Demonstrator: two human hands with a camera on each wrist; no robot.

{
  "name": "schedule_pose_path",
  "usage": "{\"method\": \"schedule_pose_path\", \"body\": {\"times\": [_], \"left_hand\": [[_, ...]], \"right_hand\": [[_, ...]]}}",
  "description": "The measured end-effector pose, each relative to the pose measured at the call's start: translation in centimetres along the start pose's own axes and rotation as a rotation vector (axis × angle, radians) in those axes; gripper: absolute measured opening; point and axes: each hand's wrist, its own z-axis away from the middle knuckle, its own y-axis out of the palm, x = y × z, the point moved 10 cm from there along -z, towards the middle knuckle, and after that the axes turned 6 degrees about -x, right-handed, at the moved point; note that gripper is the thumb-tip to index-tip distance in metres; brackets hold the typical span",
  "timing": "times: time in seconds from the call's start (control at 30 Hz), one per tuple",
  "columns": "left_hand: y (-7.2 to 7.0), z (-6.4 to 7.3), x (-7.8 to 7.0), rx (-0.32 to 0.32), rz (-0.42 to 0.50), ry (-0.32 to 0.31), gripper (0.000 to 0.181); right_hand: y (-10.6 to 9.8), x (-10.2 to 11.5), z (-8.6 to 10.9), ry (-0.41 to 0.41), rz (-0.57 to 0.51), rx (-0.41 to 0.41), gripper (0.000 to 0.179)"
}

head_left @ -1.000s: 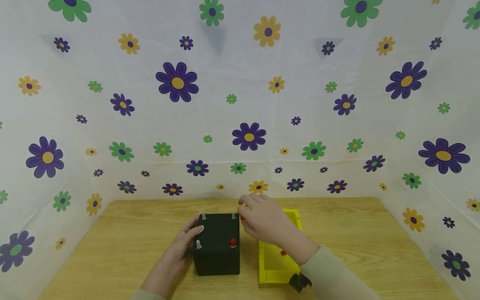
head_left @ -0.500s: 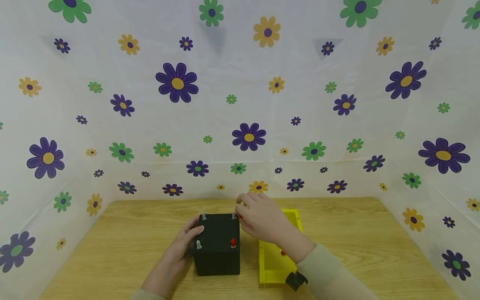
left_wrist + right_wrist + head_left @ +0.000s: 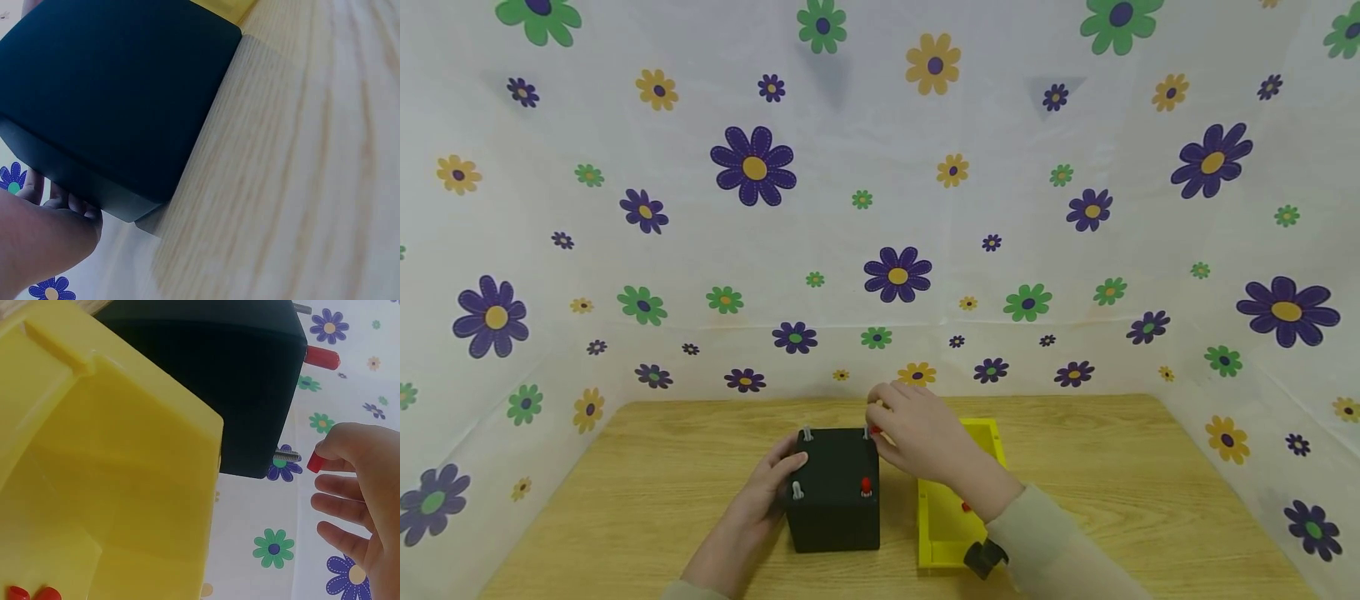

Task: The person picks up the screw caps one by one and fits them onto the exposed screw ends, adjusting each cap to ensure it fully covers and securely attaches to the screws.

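A black box (image 3: pixel 835 467) stands on the wooden table, with a threaded stud at each top corner. The near right stud carries a red cap (image 3: pixel 867 485); the near left stud (image 3: pixel 797 490) and far left stud (image 3: pixel 808 433) are bare. My left hand (image 3: pixel 767 479) grips the box's left side, thumb over the top edge and fingers along the side. Between thumb and index finger my right hand (image 3: pixel 917 429) pinches another small red cap (image 3: pixel 315 462). In the right wrist view that cap is just off the end of the far right stud (image 3: pixel 287 455), roughly in line with it.
Right of the box sits a yellow tray (image 3: pixel 923 533), partly under my right forearm. Small red caps (image 3: pixel 49 594) lie in it. A black wrist camera (image 3: pixel 983 558) overlaps its near edge. A flowered white curtain (image 3: pixel 835 358) rises behind the table.
My right hand has moved slightly left with its red cap, from beside the box to the far right stud. The left hand and the box have stayed put.
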Motion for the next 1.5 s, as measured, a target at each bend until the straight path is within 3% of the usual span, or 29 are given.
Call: {"method": "schedule_pose_path", "body": {"times": [0.37,1.5], "left_hand": [[-0.1,0.0,0.1,-0.016,-0.009,-0.015,0.03],[-0.3,0.1,0.2,-0.037,-0.007,-0.02,0.037]], "right_hand": [[0.1,0.1,-0.6,-0.011,-0.011,-0.035,0.011],[1.7,0.2,-0.9,0.046,-0.105,0.041,0.014]]}}
